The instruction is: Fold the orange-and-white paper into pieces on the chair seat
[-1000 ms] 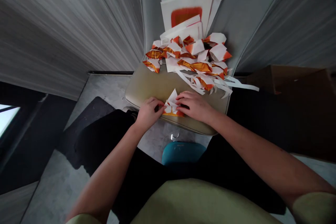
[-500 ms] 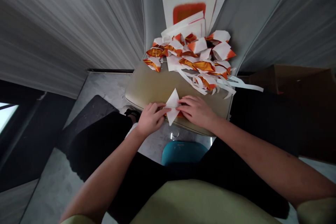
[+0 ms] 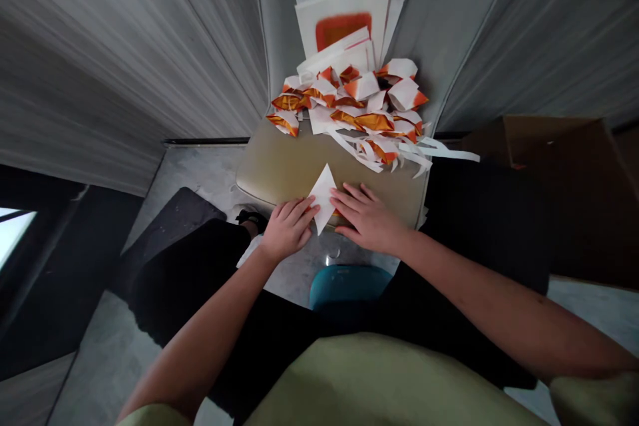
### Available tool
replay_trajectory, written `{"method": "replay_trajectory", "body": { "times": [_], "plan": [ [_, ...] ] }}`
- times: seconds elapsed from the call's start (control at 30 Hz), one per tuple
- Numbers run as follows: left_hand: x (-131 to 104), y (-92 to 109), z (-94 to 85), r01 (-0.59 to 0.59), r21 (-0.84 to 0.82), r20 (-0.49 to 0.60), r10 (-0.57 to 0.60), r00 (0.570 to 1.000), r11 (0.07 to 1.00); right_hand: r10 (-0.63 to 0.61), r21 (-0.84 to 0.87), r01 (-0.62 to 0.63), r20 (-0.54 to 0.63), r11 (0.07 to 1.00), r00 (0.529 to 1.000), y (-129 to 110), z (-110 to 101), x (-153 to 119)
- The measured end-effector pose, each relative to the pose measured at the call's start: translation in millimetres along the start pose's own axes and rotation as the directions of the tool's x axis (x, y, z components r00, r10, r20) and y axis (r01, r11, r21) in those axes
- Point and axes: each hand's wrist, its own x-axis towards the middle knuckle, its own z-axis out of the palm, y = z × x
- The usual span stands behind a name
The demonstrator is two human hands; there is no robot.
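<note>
Toward the left of centre, uneven pressure from the left hand (image 3: 288, 229) could skew the folded white paper (image 3: 323, 200) and leave its crease crooked. That paper lies at the middle of the frame, a diamond shape on the front of the chair seat (image 3: 279, 160), its lower tip at or just past the edge; pressing there, with little beneath it, could bend the tip or slide the piece off. Farther right, the right hand (image 3: 372, 219), if it lifts upward, might snag the loose white strips (image 3: 449, 152) and drag at the heap of orange-and-white folded papers (image 3: 374, 121) in the upper centre. As for pose, the left forearm rises from the lower left, palm down, fingers close together over the paper's left side; whether the thumb pinches anything, I cannot tell. The right forearm slants in from the lower right, fingers spread, tips against the paper's right side.
</note>
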Motion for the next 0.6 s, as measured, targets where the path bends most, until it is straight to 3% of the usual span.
{"method": "replay_trajectory", "body": {
  "times": [0.17,0.3,0.4,0.6],
  "plan": [
    [-2.9,3.9,5.8,0.019,0.042,-0.03,-0.018,0.999,0.999,0.001,-0.101,-0.003,-0.024,0.995,1.0,-6.5,10.9,-13.6],
    [-5.1,11.2,3.3,-0.021,0.043,-0.072,0.024,0.997,0.999,-0.02,-0.09,0.01,-0.112,0.996,0.994,-17.6,12.6,-18.4],
    [-5.7,18.4,-2.3,-0.046,0.033,-0.109,0.049,0.993,0.998,-0.012,-0.053,0.003,-0.18,0.999,0.984,-30.9,13.5,-24.7],
    [2.5,24.7,-25.3,-0.061,-0.064,-0.143,0.051,0.988,0.996,-0.083,0.009,0.086,-0.168,0.996,0.982,-32.6,-0.2,-32.5]
  ]
}}
